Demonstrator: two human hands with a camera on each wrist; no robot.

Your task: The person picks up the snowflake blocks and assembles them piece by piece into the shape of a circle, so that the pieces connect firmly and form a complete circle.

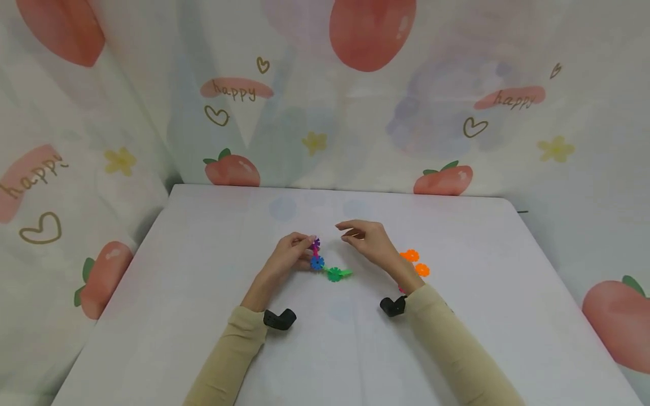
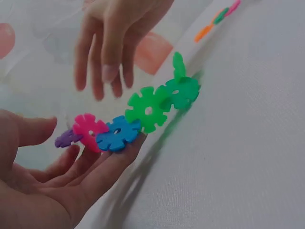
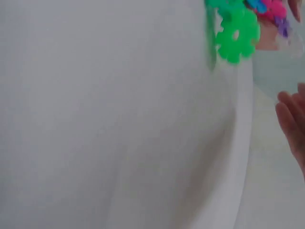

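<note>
A chain of joined flower-shaped plastic discs, snowflake building pieces, is in my left hand [image 1: 289, 254]. In the left wrist view it runs from a purple disc [image 2: 68, 138] by the thumb through a pink disc [image 2: 90, 132], a blue disc [image 2: 118, 133] and a light green disc [image 2: 147, 109] to a darker green disc [image 2: 182, 92]. Another light green disc [image 2: 178, 66] stands up at the far end. The left fingers support the chain from below. My right hand [image 1: 368, 239] hovers right of the chain, fingers loosely bent, with nothing seen between them.
Loose orange discs [image 1: 422, 269] lie on the white table [image 1: 482, 338] beside my right forearm, which partly covers the group. A patterned cloth [image 1: 315, 101] hangs behind the table. Each wrist carries a black camera mount [image 1: 280, 320].
</note>
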